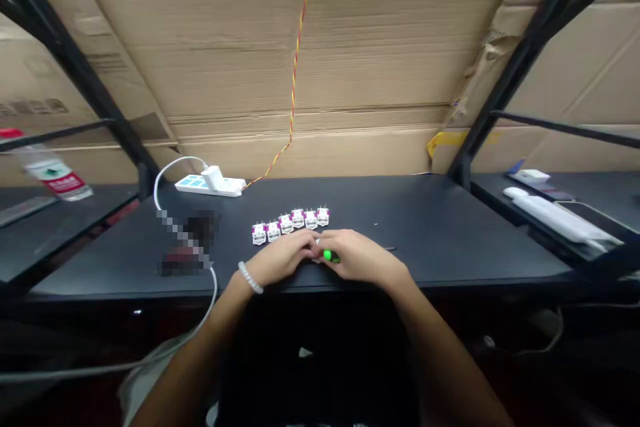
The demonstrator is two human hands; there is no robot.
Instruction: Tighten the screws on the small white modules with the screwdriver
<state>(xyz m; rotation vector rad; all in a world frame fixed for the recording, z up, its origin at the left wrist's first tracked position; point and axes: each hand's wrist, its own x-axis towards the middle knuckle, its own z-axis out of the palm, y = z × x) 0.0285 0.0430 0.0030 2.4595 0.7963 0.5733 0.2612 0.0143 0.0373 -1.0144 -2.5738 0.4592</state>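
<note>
My left hand (285,255), with a pale beaded bracelet (250,277) on its wrist, meets my right hand (354,255) near the front of the black table. The left fingers are closed on a small white part (317,241), mostly hidden between the hands. My right hand is closed round a screwdriver with a green and black handle (330,255); a thin metal shaft pokes out beyond the knuckles on the right. Just behind the hands, several small white and purple blocks with metal pins (285,223) stand in a slanting row.
A white power strip (230,187) with a plugged-in adapter lies at the back left. Its white cable (214,287) drops over the front edge. A pixelated patch covers something at left. Black shelf posts (465,170) flank the table (450,233); a bottle (60,177) lies beyond the left one.
</note>
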